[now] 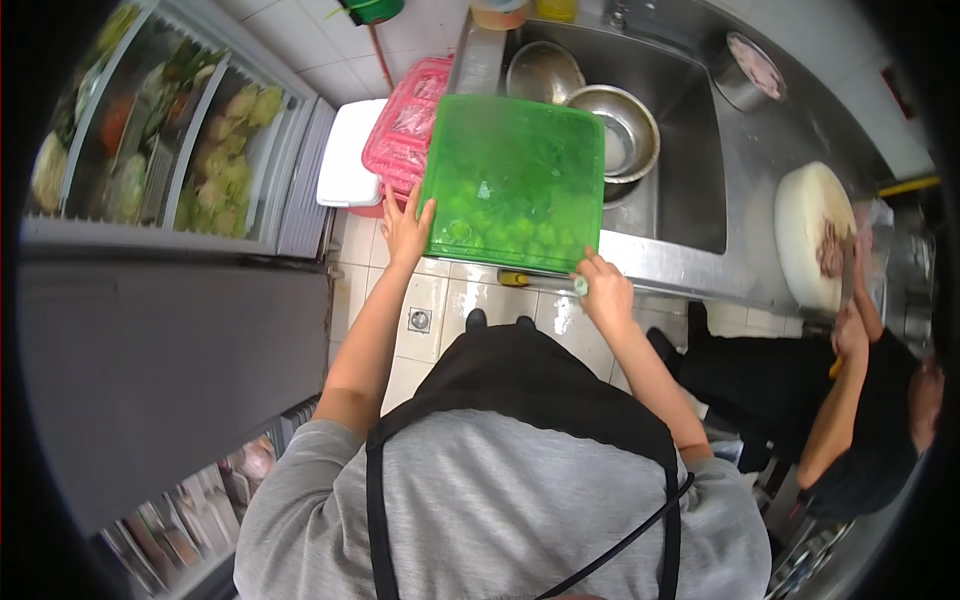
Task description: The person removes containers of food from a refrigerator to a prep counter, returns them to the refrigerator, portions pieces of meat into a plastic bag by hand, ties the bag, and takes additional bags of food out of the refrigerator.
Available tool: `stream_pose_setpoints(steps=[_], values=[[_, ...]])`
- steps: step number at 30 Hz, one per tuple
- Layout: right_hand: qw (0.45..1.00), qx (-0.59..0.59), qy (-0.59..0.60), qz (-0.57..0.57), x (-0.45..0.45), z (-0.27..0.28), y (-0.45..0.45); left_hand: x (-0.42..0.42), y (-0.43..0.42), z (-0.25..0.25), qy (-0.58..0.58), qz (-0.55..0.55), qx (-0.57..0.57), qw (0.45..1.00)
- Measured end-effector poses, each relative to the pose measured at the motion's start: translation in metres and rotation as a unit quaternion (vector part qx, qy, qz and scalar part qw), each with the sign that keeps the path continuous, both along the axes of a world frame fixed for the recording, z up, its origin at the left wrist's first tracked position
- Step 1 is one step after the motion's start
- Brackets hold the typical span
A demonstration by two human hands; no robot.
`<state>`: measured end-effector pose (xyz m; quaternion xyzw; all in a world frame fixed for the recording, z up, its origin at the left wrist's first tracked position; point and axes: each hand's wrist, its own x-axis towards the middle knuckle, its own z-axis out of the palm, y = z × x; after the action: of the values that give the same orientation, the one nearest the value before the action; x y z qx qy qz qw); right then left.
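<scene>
A translucent green lid (515, 170) covers a rectangular container at the front left of the sink; round green pieces show dimly through it. My left hand (407, 230) rests at the lid's near left edge, fingers spread and thumb against the rim. At the near right corner is my right hand (606, 292), its fingers curled, with fingertips touching the corner. A small pale green piece (581, 286) is pinched in that hand; its exact kind is unclear. The container's underside is hidden.
Metal bowls (630, 135) sit in the sink (690, 210). Left stand a pink basket (405, 125), a white-lidded box (350, 150) and an open fridge (290, 160) of vegetables. At right, a co-worker (850, 400) holds a knife over meat on a round cutting board (805, 230).
</scene>
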<state>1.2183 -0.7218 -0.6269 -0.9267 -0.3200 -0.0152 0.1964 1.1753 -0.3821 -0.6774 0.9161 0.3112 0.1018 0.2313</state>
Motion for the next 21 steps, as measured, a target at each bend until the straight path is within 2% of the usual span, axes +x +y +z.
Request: stream_pose_setpoints(steps=[2,4,6,7,8,9,10,11,12,13,14,15,16,17,18,19,21], values=[[1.000,-0.005,0.000,-0.002,0.000,0.003,0.001,-0.005,-0.002,0.003,0.019,0.029,-0.009,0.999],[1.000,0.005,0.022,0.013,0.010,0.008,-0.001,-0.005,-0.003,0.001,0.015,0.030,0.037,0.999],[0.989,0.056,0.135,0.026,0.022,0.028,0.000,-0.005,-0.009,0.014,0.042,0.054,0.054,0.996],[0.976,0.128,0.168,0.045,0.031,0.033,0.000,-0.011,-0.007,0.018,-0.001,0.026,0.062,0.998],[0.939,0.211,0.271,0.026,0.039,0.040,0.002,-0.020,-0.003,0.023,-0.045,0.005,0.073,0.996],[0.883,0.284,0.374,0.011,0.044,0.050,0.009,-0.036,-0.001,0.034,-0.079,-0.055,-0.015,0.995],[0.753,0.426,0.500,-0.024,0.043,0.062,0.020,-0.056,0.002,0.051,-0.116,-0.116,-0.098,0.982],[0.693,0.497,0.522,0.009,0.050,0.055,0.025,-0.077,0.006,0.090,-0.052,-0.139,-0.289,0.946],[0.657,0.571,0.492,0.003,0.047,0.060,0.048,-0.103,0.005,0.122,0.007,-0.157,-0.472,0.868],[0.618,0.584,0.525,-0.010,0.041,0.071,0.072,-0.126,0.007,0.126,-0.011,-0.130,-0.462,0.878],[0.580,0.592,0.559,-0.024,0.030,0.081,0.094,-0.149,0.006,0.126,0.160,-0.033,-0.227,0.960],[0.578,0.569,0.585,0.000,0.017,0.081,0.119,-0.171,0.007,0.123,0.328,0.076,0.021,0.941],[0.576,0.541,0.612,0.027,0.000,0.079,0.142,-0.197,0.005,0.112,0.229,0.049,0.112,0.966],[0.575,0.491,0.653,0.051,-0.022,0.079,0.165,-0.226,0.002,0.106,0.135,0.027,0.212,0.968],[0.535,0.462,0.702,0.084,-0.046,0.073,0.191,-0.239,-0.011,0.120,0.121,0.045,0.169,0.977],[0.523,0.431,0.723,0.133,-0.078,0.081,0.214,-0.243,-0.029,0.134,0.106,0.068,0.125,0.984],[0.473,0.384,0.755,0.244,-0.146,0.097,0.262,-0.267,-0.049,0.144,0.109,0.040,0.151,0.982]])
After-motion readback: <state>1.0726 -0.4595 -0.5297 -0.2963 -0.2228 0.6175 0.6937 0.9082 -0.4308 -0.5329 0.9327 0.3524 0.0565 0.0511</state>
